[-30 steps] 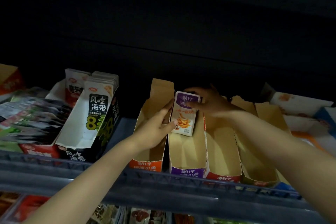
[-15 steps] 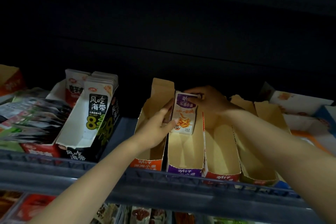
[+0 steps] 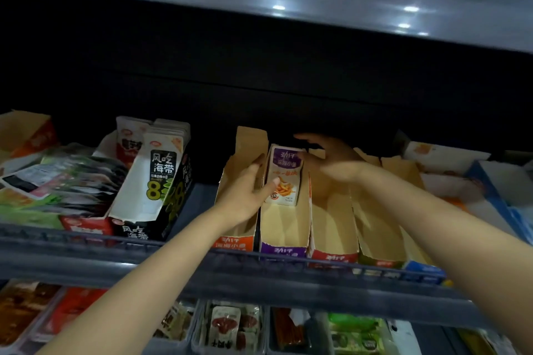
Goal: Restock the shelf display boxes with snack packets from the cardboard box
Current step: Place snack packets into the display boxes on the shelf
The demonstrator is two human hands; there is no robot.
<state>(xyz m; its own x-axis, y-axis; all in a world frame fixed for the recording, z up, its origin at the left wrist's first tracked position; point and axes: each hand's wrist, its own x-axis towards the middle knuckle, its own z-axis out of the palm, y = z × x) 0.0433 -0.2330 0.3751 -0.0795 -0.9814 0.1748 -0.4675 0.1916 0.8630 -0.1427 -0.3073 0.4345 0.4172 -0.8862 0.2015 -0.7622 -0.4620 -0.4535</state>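
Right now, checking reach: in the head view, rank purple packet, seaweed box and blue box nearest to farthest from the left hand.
1. Purple packet, at the left hand's thumb, just right.
2. Seaweed box, to its left.
3. Blue box, far right.

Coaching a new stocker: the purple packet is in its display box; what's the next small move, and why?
Probably draw both hands back for another packet: the purple packet stands upright deep in the purple display box, the right hand is open beside it, the left hand rests a thumb on it, and the box's front is bare.
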